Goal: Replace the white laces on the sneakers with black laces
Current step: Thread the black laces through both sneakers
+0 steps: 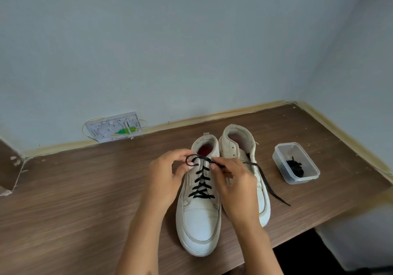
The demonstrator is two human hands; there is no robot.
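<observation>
On the brown wood-grain surface (85, 189), 2 off-white high-top leather sneakers stand side by side, toes toward you. Your left hand (163, 175) pinches a loop of the thin black lace (202, 186) at the top eyelets of the left sneaker (200, 217), fingers curled together on it. Your right hand (234, 186) pinches the same lace just right of that loop, fingers closed on the strand. Below your fingers the lace crosses the sneaker's tongue in several rows. Just right of that sneaker, touching it, stands the right sneaker (236, 145), with a loose black lace end (270, 187) trailing over its outer side onto the surface. Farther right of the pair sits a clear rectangular plastic container (296, 164) holding bundled black laces (296, 167). Behind and left of the sneakers, a white plastic wall plate (114, 129) with yellow and green wires leans at the wall.
</observation>
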